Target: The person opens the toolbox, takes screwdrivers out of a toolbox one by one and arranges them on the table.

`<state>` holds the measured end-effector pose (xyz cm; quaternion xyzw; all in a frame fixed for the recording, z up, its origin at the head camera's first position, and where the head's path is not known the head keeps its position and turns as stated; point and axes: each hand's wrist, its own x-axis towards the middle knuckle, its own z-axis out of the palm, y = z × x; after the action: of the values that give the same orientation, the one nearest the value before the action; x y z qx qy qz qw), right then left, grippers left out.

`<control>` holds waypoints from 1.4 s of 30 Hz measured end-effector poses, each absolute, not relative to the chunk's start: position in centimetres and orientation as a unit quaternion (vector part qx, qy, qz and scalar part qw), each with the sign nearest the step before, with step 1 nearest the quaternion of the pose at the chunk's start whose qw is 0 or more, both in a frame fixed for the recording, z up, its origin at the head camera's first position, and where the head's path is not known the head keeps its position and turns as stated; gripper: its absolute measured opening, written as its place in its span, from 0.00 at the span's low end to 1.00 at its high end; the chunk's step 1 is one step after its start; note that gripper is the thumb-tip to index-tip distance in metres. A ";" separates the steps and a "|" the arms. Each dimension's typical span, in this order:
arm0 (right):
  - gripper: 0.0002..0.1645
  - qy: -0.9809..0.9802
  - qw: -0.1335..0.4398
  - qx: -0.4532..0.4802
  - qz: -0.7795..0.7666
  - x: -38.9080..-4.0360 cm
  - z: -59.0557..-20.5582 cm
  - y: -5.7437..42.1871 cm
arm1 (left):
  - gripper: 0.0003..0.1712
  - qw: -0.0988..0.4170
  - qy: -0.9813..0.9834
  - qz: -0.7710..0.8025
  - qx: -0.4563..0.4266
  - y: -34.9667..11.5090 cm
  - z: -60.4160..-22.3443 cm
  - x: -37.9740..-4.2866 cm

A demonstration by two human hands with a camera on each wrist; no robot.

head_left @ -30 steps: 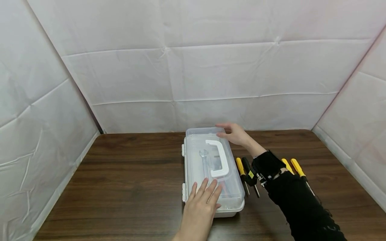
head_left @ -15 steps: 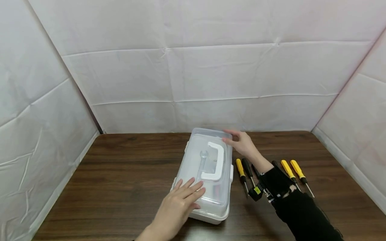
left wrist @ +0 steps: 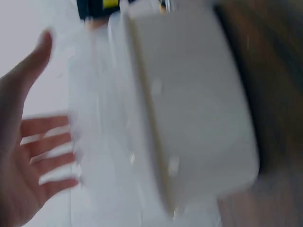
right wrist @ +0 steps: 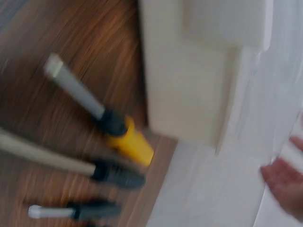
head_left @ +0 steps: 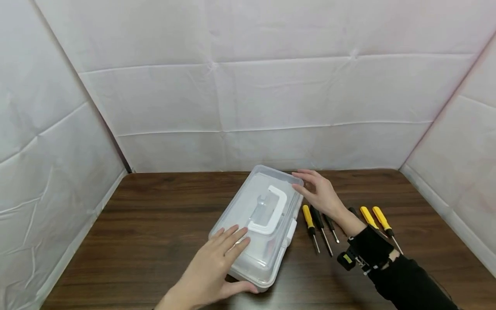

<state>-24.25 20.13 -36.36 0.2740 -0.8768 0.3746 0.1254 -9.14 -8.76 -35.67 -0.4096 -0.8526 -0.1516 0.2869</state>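
Observation:
A white toolbox (head_left: 248, 206) with a clear lid lies turned at an angle on the table, its far end leaning to the right. Its white carrying handle (head_left: 280, 207) lies flat on the lid, and a wrench (head_left: 258, 211) shows faintly through the plastic. At the near left end my left hand (head_left: 207, 269) has its fingers straight and spread over the lid, thumb out by the front end. My right hand (head_left: 323, 196) is at the far right corner, fingertips right at the lid's edge, with fingers and thumb loosely apart.
Right of the box lie a yellow-handled screwdriver (head_left: 308, 217) and two black-handled ones. Farther right are two more yellow-handled screwdrivers (head_left: 381, 217) and a black handle (head_left: 353, 211), partly behind my right forearm. White cloth walls (head_left: 271, 99) enclose the wooden table (head_left: 166, 232).
The toolbox has turned clockwise, its near end swinging left and its far end right. My left hand has moved left with it, my right hand a little right. The screwdrivers have stayed put.

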 end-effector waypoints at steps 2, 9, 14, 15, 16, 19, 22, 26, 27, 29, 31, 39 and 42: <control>0.26 -0.865 0.123 0.327 0.362 -24.4 -36.5 20.9 | 0.42 0.313 -0.853 -0.167 -0.383 -7.4 -35.9 -8.7; 0.37 -0.849 0.084 0.413 0.319 -24.9 -36.9 22.3 | 0.35 0.353 -0.870 -0.153 -0.310 -3.6 -36.7 -7.9; 0.36 -0.851 0.093 0.413 0.311 -24.8 -37.3 22.4 | 0.31 0.362 -0.877 -0.135 -0.284 -2.9 -37.1 -7.6; 0.36 -0.852 0.099 0.411 0.309 -24.7 -37.3 22.4 | 0.31 0.361 -0.879 -0.134 -0.282 -2.9 -37.1 -7.6; 0.36 -0.853 0.104 0.410 0.307 -24.5 -37.4 22.3 | 0.30 0.359 -0.879 -0.136 -0.281 -3.0 -37.1 -7.6; 0.36 -0.856 0.128 0.402 0.300 -23.7 -37.5 22.1 | 0.29 0.344 -0.883 -0.153 -0.280 -3.6 -36.8 -7.6; 0.36 -0.859 0.158 0.384 0.299 -22.4 -37.7 21.6 | 0.28 0.315 -0.886 -0.184 -0.284 -4.7 -36.4 -7.7; 0.36 -0.869 0.210 0.337 0.294 -20.4 -38.0 20.7 | 0.28 0.270 -0.889 -0.227 -0.292 -6.6 -36.1 -8.5; 0.36 -0.873 0.225 0.324 0.289 -19.9 -38.1 20.5 | 0.28 0.261 -0.889 -0.236 -0.295 -7.1 -36.1 -8.8; 0.35 -0.878 0.257 0.302 0.270 -19.1 -38.2 19.9 | 0.28 0.246 -0.885 -0.250 -0.305 -8.2 -36.1 -9.6; 0.35 -0.882 0.289 0.285 0.239 -18.4 -38.3 19.3 | 0.28 0.231 -0.882 -0.257 -0.321 -9.2 -36.0 -10.4; 0.40 -0.883 0.359 0.267 0.140 -17.0 -38.1 18.3 | 0.26 0.175 -0.892 -0.236 -0.343 -11.3 -35.1 -12.2; 0.36 -0.878 0.343 0.295 0.158 -17.3 -37.3 18.9 | 0.26 0.209 -0.907 -0.193 -0.310 -10.4 -35.0 -11.7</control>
<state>-17.31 18.95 -37.32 0.2954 -0.8775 0.1577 0.3432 -11.73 -10.39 -34.96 -0.3100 -0.9070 -0.1933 0.2094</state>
